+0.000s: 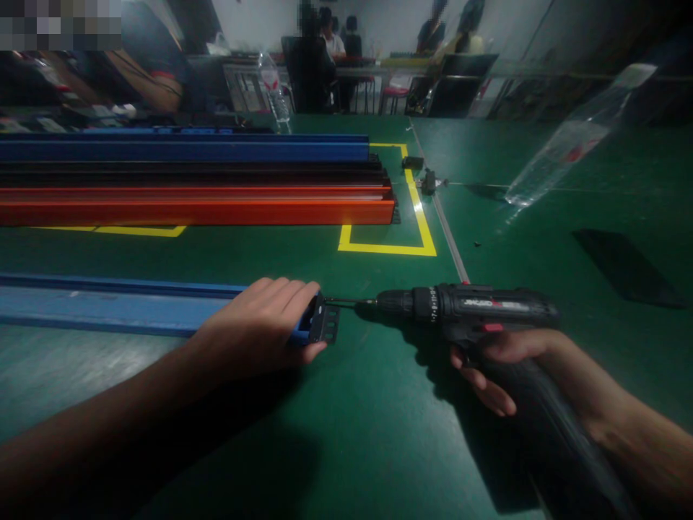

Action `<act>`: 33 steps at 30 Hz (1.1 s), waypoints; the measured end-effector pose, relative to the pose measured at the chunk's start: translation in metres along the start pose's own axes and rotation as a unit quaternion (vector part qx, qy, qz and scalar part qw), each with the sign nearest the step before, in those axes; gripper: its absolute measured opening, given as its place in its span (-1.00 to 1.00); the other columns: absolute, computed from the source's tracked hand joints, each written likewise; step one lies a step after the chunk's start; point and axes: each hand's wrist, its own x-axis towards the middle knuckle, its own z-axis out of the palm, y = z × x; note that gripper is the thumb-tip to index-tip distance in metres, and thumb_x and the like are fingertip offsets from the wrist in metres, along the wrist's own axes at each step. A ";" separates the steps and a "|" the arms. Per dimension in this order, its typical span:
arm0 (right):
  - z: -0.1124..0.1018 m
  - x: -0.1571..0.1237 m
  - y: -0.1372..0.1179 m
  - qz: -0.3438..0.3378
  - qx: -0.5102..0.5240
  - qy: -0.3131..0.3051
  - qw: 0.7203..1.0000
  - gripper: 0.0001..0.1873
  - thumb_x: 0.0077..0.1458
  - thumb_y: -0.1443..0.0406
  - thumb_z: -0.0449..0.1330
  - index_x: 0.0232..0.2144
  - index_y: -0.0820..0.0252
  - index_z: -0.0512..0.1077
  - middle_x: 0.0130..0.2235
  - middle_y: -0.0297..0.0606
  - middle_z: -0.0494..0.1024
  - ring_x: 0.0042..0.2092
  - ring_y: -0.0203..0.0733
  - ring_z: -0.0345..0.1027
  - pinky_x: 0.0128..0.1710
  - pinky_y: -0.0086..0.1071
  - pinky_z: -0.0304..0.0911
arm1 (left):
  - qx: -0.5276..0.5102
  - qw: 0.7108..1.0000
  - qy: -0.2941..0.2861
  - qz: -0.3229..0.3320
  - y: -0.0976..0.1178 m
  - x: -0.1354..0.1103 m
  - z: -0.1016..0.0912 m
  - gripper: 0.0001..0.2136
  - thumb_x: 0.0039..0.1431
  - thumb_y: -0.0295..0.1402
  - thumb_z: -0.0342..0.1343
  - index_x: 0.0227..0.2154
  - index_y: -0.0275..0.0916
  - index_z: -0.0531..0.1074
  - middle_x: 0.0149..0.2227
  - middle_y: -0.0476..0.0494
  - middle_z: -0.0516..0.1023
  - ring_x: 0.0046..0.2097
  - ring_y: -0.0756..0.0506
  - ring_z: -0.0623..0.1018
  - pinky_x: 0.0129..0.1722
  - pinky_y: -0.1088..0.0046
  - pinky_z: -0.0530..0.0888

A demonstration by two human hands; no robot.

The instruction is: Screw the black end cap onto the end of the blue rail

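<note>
My left hand (265, 314) is wrapped over the right end of a long blue metal profile (130, 307) lying on the table. A black end bracket (325, 323) with square holes sits at that end, just past my fingertips. In my right hand (503, 368) is a black cordless drill (476, 307), pointing left with a finger near its trigger. Its long thin bit (349, 302) reaches the upper part of the bracket; whether it sits in a screw I cannot tell.
Behind lie orange (216, 211), black and dark blue profiles (216, 148). Small black parts (430, 180) rest near yellow tape (387, 250). One plastic bottle (579, 144) is at the right, another (274, 90) at the back. A dark flat object (628, 266) lies right. People sit beyond.
</note>
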 end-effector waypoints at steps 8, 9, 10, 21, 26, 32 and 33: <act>0.004 -0.002 -0.001 -0.002 0.004 0.009 1.000 -0.70 0.00 0.27 0.21 -0.28 0.41 0.59 -0.45 -0.17 0.56 -0.55 -0.31 0.42 -0.49 -0.43 0.28 | 0.004 1.000 0.007 -0.006 0.002 -0.001 0.000 -0.40 0.20 -0.02 0.04 0.08 -0.48 0.38 -0.06 -0.45 0.51 -0.09 -0.33 0.51 -0.13 0.07 0.48; 0.004 -0.002 -0.002 0.003 0.002 0.008 1.000 -0.71 0.01 0.27 0.21 -0.27 0.39 0.59 -0.44 -0.17 0.56 -0.54 -0.30 0.42 -0.47 -0.42 0.29 | 0.006 1.000 0.008 -0.007 0.002 -0.001 0.000 -0.40 0.20 -0.02 0.04 0.08 -0.48 0.38 -0.05 -0.44 0.51 -0.09 -0.32 0.51 -0.12 0.08 0.48; 0.004 -0.003 -0.003 0.008 0.000 0.006 1.000 -0.71 0.01 0.27 0.22 -0.27 0.38 0.59 -0.43 -0.17 0.57 -0.53 -0.30 0.42 -0.46 -0.42 0.30 | 0.008 1.000 0.009 -0.007 0.002 -0.001 0.000 -0.40 0.20 -0.02 0.04 0.08 -0.48 0.38 -0.05 -0.44 0.51 -0.09 -0.32 0.51 -0.12 0.08 0.48; -0.002 0.001 0.003 -0.018 0.005 0.009 1.000 -0.69 0.00 0.28 0.19 -0.27 0.42 0.58 -0.45 -0.15 0.57 -0.56 -0.31 0.42 -0.50 -0.45 0.31 | 0.023 0.999 0.031 0.009 0.004 0.001 -0.002 -0.42 0.19 -0.07 0.08 0.06 -0.54 0.40 -0.07 -0.46 0.52 -0.11 -0.32 0.52 -0.13 0.09 0.50; -0.002 0.001 0.005 -0.028 0.003 0.009 1.000 -0.68 0.01 0.28 0.17 -0.28 0.43 0.58 -0.46 -0.15 0.57 -0.57 -0.31 0.42 -0.51 -0.45 0.31 | 0.022 0.999 0.031 0.015 0.003 0.000 -0.001 -0.41 0.21 -0.07 0.06 0.07 -0.56 0.38 -0.06 -0.46 0.52 -0.10 -0.32 0.52 -0.13 0.09 0.50; -0.001 0.000 0.000 -0.007 0.001 -0.011 1.000 -0.68 0.01 0.28 0.19 -0.25 0.44 0.58 -0.43 -0.16 0.58 -0.53 -0.31 0.45 -0.47 -0.45 0.31 | 0.023 0.999 0.030 0.015 0.002 0.000 0.001 -0.40 0.20 -0.06 0.08 0.07 -0.55 0.39 -0.05 -0.46 0.51 -0.10 -0.32 0.51 -0.12 0.09 0.50; -0.001 0.000 -0.001 -0.004 0.002 -0.014 1.000 -0.68 0.01 0.28 0.19 -0.25 0.44 0.58 -0.42 -0.16 0.58 -0.53 -0.31 0.45 -0.46 -0.45 0.31 | 0.024 0.999 0.031 0.014 0.002 0.000 0.001 -0.40 0.20 -0.06 0.08 0.07 -0.55 0.39 -0.05 -0.46 0.51 -0.10 -0.32 0.51 -0.12 0.09 0.50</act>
